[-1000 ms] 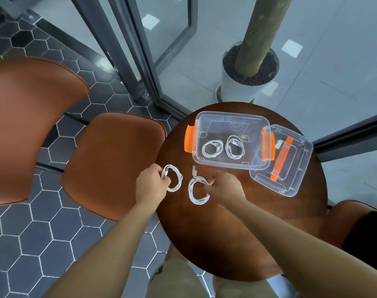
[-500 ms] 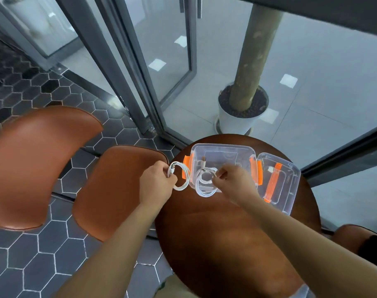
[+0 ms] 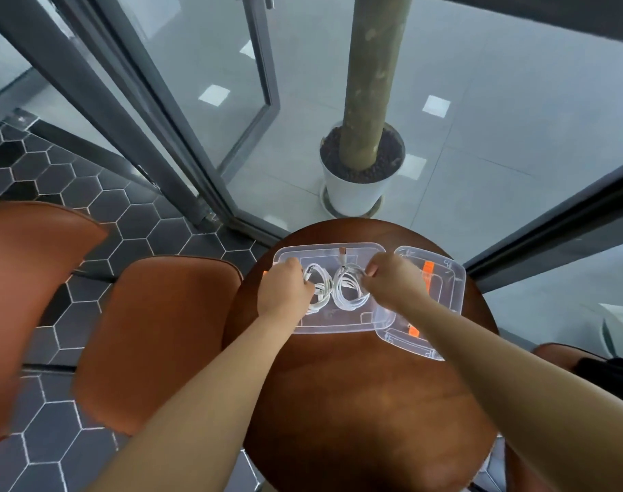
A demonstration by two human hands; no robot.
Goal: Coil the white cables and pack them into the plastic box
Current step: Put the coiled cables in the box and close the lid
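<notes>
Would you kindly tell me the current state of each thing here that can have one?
plastic box: open, lid off.
lid: off, lying against the box's right side.
left coil: wound up, held over the open box.
right coil: wound up, held over the open box.
left-hand grip: curled round the left coil.
right-hand grip: pinching the right coil.
glass door: seems ajar.

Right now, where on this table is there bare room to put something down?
The near half of the table, from the box's front rim toward you and between your forearms, is bare wood. The far side is crowded: the box with coiled cables, and the lid against its right side.
</notes>
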